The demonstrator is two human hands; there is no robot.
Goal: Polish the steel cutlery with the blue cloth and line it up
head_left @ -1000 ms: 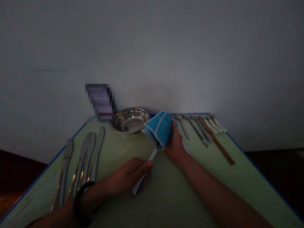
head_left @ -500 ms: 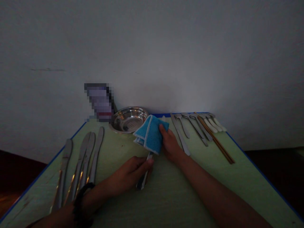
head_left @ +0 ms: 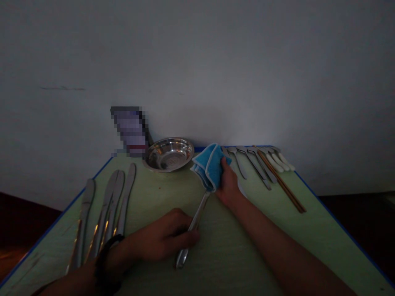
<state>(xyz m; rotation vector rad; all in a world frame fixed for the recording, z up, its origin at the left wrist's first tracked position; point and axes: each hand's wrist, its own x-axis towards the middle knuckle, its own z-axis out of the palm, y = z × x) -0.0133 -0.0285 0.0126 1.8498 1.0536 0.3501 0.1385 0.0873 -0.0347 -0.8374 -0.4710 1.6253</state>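
My left hand (head_left: pixel 169 235) pinches the metal handle of a table knife (head_left: pixel 197 213) between thumb and fingers, above the tabletop. A folded blue cloth (head_left: pixel 211 166) with white edging is wrapped round the knife's far part, hiding the blade. Closed round the cloth from the right is my right hand (head_left: pixel 228 181). Just beyond the right hand another table knife (head_left: pixel 242 189) lies partly covered by it. A dark band circles my left wrist.
Several table knives (head_left: pixel 113 201) lie on the green table (head_left: pixel 148 197) at left. A steel bowl (head_left: pixel 169 155) stands at the back, beside a pixelated upright object (head_left: pixel 131 131). At right are spoons (head_left: pixel 256 168), wooden chopsticks (head_left: pixel 280 181) and white-handled cutlery (head_left: pixel 276 162). A wall borders the back.
The cloth and my right hand have moved right and slightly away. My left hand has shifted a little nearer me with the handle, and more of the handle shows between cloth and hand.
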